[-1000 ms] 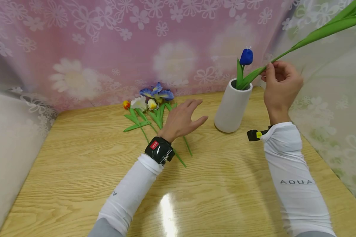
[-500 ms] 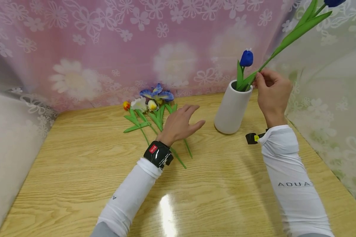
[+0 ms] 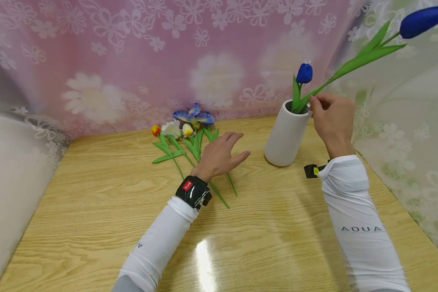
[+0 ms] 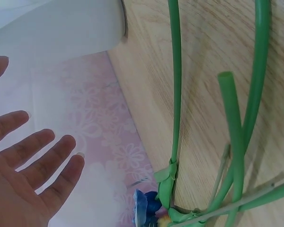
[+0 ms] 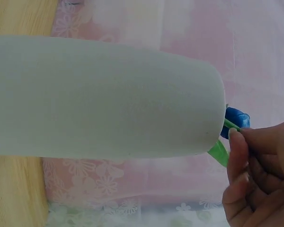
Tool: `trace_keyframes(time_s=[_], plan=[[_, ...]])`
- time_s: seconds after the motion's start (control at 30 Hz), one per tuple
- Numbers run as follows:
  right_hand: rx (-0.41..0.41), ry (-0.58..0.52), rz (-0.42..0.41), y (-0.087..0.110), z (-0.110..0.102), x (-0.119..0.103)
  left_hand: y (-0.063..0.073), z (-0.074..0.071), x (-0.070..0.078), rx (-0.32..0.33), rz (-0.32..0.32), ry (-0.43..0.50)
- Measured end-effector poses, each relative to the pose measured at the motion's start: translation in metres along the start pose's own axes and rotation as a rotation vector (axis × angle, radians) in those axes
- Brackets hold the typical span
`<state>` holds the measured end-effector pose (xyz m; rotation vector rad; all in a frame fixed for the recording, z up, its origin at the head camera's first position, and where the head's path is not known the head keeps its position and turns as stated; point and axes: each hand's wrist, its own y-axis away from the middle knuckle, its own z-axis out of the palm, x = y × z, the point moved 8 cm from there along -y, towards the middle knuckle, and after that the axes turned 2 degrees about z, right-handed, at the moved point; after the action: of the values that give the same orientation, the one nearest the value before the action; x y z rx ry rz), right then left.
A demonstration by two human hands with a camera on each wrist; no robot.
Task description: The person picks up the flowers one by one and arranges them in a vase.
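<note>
My right hand (image 3: 333,121) pinches the stem of a blue tulip (image 3: 421,22) between thumb and forefinger, right at the mouth of the white vase (image 3: 286,136). That tulip leans far out to the upper right, its lower end hidden at the vase mouth. Another blue tulip (image 3: 304,73) stands inside the vase. In the right wrist view, thumb and finger meet on a green stem (image 5: 232,125) beside the vase rim. My left hand (image 3: 219,156) hangs with spread fingers over flower stems on the table, holding nothing; the left wrist view shows its straight fingers (image 4: 61,153).
Several flowers lie at the table's back: a blue iris (image 3: 193,114), a white flower (image 3: 170,128), a yellow-white tulip (image 3: 187,129) and a small orange-red one (image 3: 155,130). Their stems reach forward on the wooden table (image 3: 106,215). A pink floral curtain (image 3: 142,81) hangs close behind.
My right hand has moved left and down with the tulip, bringing its stem to the vase mouth; the bloom has come into view. My left hand has drifted slightly down and left.
</note>
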<state>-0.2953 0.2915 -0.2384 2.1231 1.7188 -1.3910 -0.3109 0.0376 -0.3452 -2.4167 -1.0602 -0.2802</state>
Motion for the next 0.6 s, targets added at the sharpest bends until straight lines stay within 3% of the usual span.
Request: trace_keyframes(time_s=[0.27, 0.6], plan=[[-0.158, 0.122, -0.007, -0.0017, 0.0097, -0.003, 0.0018, 0.0008, -0.0023, -0.01, -0.004, -0.01], [-0.19, 0.143, 0.036, 0.0014, 0.0068, -0.0015, 0.0052, 0.0005, -0.0049, -0.011, -0.016, -0.007]])
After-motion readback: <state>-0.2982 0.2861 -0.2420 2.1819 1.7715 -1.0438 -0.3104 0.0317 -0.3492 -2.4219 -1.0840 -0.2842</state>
